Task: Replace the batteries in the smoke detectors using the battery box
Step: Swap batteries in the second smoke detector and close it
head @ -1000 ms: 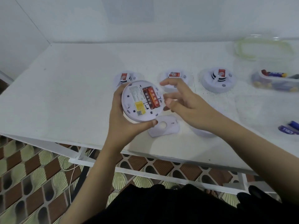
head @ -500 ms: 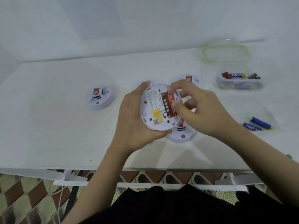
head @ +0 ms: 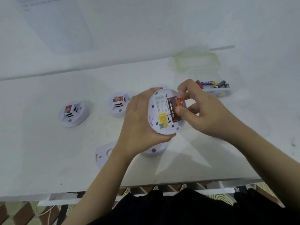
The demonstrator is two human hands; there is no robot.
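Head view: red battery newly askew

Held detector: white, round, hanging above mid-table with its back side facing up, showing a printed label and a yellow sticker. Left hand is gripping its rim. Red batteries are sitting in its open compartment, with the right hand pinching them. Far-left detector and middle detector are lying face up on the table, each wearing a red sticker. Clear battery box is standing far right, holding loose batteries.
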